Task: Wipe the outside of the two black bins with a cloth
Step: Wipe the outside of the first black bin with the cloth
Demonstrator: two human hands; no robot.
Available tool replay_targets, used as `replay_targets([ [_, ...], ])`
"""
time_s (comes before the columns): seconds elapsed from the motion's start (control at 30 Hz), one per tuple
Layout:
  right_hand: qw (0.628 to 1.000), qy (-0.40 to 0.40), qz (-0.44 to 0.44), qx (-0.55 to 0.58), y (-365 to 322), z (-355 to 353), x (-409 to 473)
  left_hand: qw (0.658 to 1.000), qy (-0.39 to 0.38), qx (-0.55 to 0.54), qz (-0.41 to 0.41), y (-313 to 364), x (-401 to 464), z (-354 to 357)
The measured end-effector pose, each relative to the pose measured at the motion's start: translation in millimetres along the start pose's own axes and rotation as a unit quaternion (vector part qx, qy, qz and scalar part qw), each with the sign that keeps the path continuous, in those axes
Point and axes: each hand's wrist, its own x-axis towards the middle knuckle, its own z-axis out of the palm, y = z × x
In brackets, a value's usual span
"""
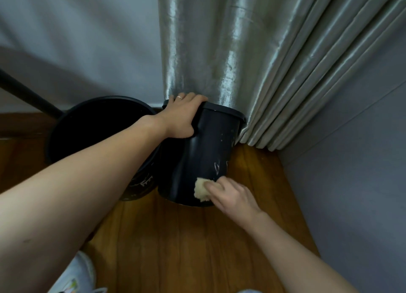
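Two black bins stand on the wooden floor. The right bin is tilted away from me against the curtain, and its side shows pale scratch marks. My left hand grips its rim, thumb on the outer wall and fingers curled over the top edge. My right hand presses a small beige cloth against the bin's lower side near the base, fingers on top of the cloth. The left bin is wider, open-topped and upright, partly hidden behind my left forearm.
A silvery grey curtain hangs behind the right bin down to the floor. A grey wall closes off the right side, and a dark pole slants in at the left. The wooden floor stretches toward me. A pale shoe shows at the bottom left.
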Motion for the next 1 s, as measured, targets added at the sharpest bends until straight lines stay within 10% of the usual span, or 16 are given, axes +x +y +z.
replay_targets([
  [0.63,0.995,-0.04,-0.084,-0.023,4.1,2.9,-8.5,1.0,-0.021,-0.02,-0.005,-0.1,10.5,-1.7],
  [0.9,0.987,0.088,0.137,-0.014,25.8,-34.1,57.3,1.0,-0.013,-0.004,0.007,-3.2,11.8,5.0],
  [1.0,0.993,0.07,0.09,-0.021,20.6,-32.4,50.6,1.0,-0.011,-0.003,0.014,-4.5,10.2,4.5],
])
